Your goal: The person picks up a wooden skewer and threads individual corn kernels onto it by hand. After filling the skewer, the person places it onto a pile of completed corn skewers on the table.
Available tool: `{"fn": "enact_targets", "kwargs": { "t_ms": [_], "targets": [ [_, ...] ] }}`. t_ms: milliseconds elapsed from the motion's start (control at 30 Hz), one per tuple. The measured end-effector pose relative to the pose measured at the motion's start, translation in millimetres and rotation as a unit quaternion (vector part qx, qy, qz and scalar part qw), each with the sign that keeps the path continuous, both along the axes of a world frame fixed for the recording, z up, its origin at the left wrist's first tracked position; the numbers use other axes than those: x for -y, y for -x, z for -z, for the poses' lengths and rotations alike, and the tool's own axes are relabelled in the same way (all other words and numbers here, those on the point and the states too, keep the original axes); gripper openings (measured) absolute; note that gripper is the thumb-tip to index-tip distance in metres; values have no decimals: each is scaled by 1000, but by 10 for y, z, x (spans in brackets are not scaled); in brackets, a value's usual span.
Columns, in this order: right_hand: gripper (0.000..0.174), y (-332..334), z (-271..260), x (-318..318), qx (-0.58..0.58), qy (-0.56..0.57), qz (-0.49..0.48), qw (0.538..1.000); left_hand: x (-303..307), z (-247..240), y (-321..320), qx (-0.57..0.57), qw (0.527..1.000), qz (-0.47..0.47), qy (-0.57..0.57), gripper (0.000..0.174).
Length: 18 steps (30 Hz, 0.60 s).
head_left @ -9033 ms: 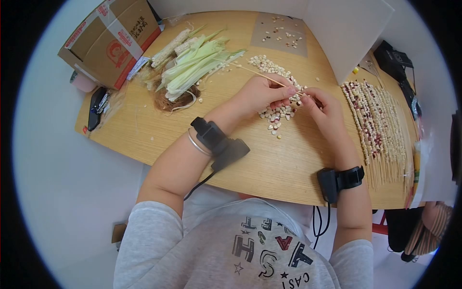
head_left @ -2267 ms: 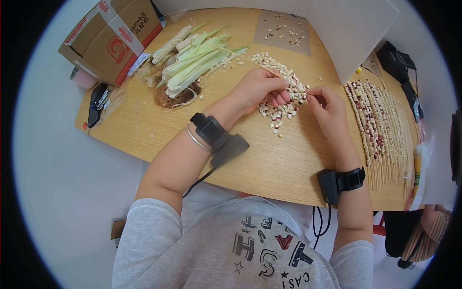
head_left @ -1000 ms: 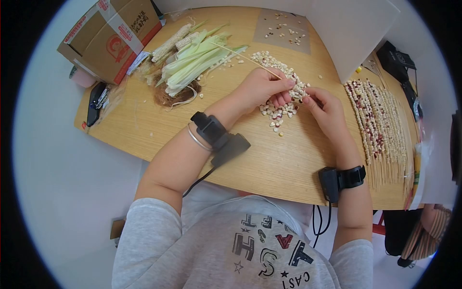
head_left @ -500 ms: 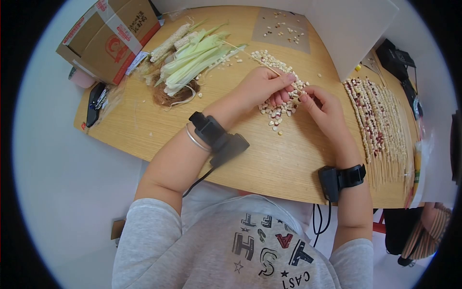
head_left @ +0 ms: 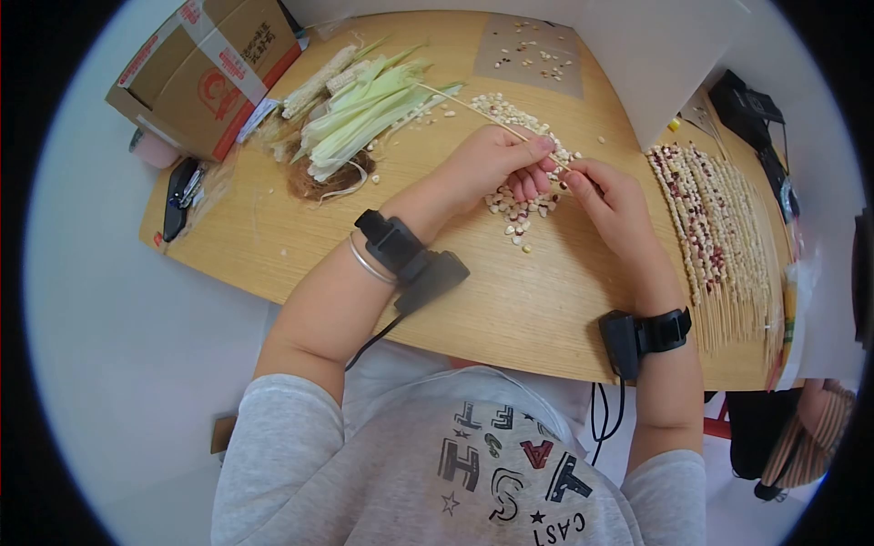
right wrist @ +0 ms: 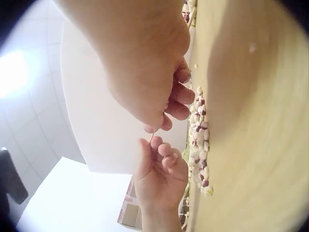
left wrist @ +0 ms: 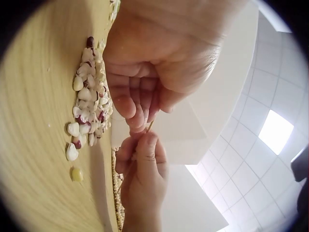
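Note:
My left hand pinches a thin wooden skewer between thumb and fingers, over the pile of corn kernels. The skewer slants from the corn husks at upper left down to my right hand. There my right thumb and forefinger pinch at the skewer's lower end. A small pale corn kernel shows between the right fingers in the left wrist view, mostly hidden. In the right wrist view, the skewer bridges the short gap between both hands' fingertips.
Many skewers threaded with kernels lie in a row at right. Green corn husks, bare cobs and brown silk lie at left, near a cardboard box and a stapler. A white panel stands behind.
Since 2.3 seconds ago my hands have come closer together, and the skewer's lower end now meets my right fingertips. The pale kernel visible there half a second ago is covered in the head view.

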State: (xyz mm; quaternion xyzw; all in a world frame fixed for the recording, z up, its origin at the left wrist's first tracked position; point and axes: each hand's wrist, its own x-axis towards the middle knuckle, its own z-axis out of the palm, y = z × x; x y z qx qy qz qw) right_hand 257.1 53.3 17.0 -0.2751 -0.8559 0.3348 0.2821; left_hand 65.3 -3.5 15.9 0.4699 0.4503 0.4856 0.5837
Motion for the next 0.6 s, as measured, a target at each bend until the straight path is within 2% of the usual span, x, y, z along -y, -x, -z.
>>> {"fn": "enact_targets", "kwargs": {
  "t_ms": [67,100,133,167,233,267,333,367,433,600],
  "targets": [
    [23,-31,-4,4,32,36,51,998,2,-11,41,13,1000,2,-6,30],
    [23,-50,21,-33,31,36,53,997,6,-26,67,-10,999,-48,-21,27],
    [25,-75,78,-110,20,-6,95,995,-2,-37,79,-33,994,-98,-38,25],
    [26,-101,128,-180,10,-47,138,989,-24,-8,79,-33,994,-95,-39,25],
    [27,-137,204,-290,-17,-48,163,985,-69,119,88,-160,966,-162,-122,25],
    [27,-134,204,-304,-44,-47,185,981,-80,145,98,-159,966,-161,-122,25],
    [27,-145,183,-275,-19,-54,181,982,-85,193,132,-384,897,-151,-160,28],
    [26,-144,165,-252,5,-61,177,982,-75,204,127,-384,897,-152,-160,28],
    [27,-133,138,-224,13,-48,162,986,-57,222,102,-465,858,-138,-171,29],
    [27,-112,145,-205,32,-40,140,989,-70,248,158,-452,864,-101,-198,22]
  ]
}}
